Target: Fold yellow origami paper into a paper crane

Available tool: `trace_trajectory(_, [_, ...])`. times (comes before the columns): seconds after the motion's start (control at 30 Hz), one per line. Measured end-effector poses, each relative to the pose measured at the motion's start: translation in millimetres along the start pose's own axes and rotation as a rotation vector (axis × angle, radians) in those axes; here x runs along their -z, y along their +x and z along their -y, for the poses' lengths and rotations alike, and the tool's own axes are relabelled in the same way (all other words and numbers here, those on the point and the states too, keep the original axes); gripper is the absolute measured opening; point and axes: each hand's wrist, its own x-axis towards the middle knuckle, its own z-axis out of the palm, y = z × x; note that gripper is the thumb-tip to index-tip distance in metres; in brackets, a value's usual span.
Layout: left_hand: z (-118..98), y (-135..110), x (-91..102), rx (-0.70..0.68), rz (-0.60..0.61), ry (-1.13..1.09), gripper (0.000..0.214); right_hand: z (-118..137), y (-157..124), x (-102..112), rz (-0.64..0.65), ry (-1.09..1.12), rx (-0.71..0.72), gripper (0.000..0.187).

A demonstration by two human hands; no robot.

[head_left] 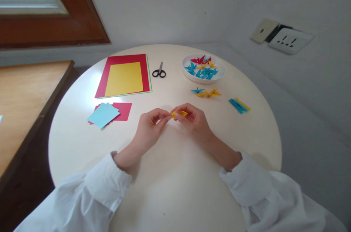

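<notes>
A small folded yellow paper [179, 115] is held between my two hands above the middle of the round white table [175, 188]. My right hand [193, 120] grips its body, with the thumb on the near side and the fingers behind. At its left end, my left hand [153, 124] pinches the tip between thumb and forefinger. Just beyond my right hand, a blue paper crane [197, 90] and yellow paper cranes [212, 93] rest on the tabletop.
Behind those stands a white dish [204, 80] of several red, blue and yellow cranes. Black-handled scissors [159, 71] lie left of it. Large coloured sheets [124, 78] and small paper squares [103, 115] lie at left, folded strips [239, 105] at right. A wall socket [290, 40] is beyond.
</notes>
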Motion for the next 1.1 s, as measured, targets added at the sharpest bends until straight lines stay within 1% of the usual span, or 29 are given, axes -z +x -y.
trace_trajectory(0.17, [-0.7,0.9,-0.2,0.066,0.004,-0.074,0.012,0.5,-0.2,-0.3,0.005,0.01,-0.002,0.017])
trace_trajectory(0.33, [0.4,1.5,0.1,0.084,-0.022,-0.084,0.01,-3.4,0.4,-1.3,0.028,0.071,-0.057,0.023])
trace_trajectory(0.43, [0.5,1.2,0.1,0.082,-0.035,-0.084,0.009,-4.4,0.5,-1.4,0.036,0.068,-0.054,0.022])
trace_trajectory(0.6, [0.2,0.4,-0.8,0.084,-0.023,-0.077,0.007,-4.3,0.1,-2.1,-0.029,-0.043,-0.02,0.016])
trace_trajectory(0.77, [-1.7,-0.2,-1.8,0.11,-0.042,-0.098,0.008,-4.8,-1.0,-4.5,-0.111,-0.052,0.013,0.012])
trace_trajectory(0.97, [-4.9,-1.1,-2.7,0.134,-0.034,-0.194,0.016,-2.6,-2.1,-4.8,-0.145,-0.078,0.051,0.008])
trace_trajectory(1.1, [-5.5,-0.9,-3.3,0.195,-0.015,-0.314,0.022,-1.5,-2.9,-4.4,-0.146,-0.13,0.091,0.007])
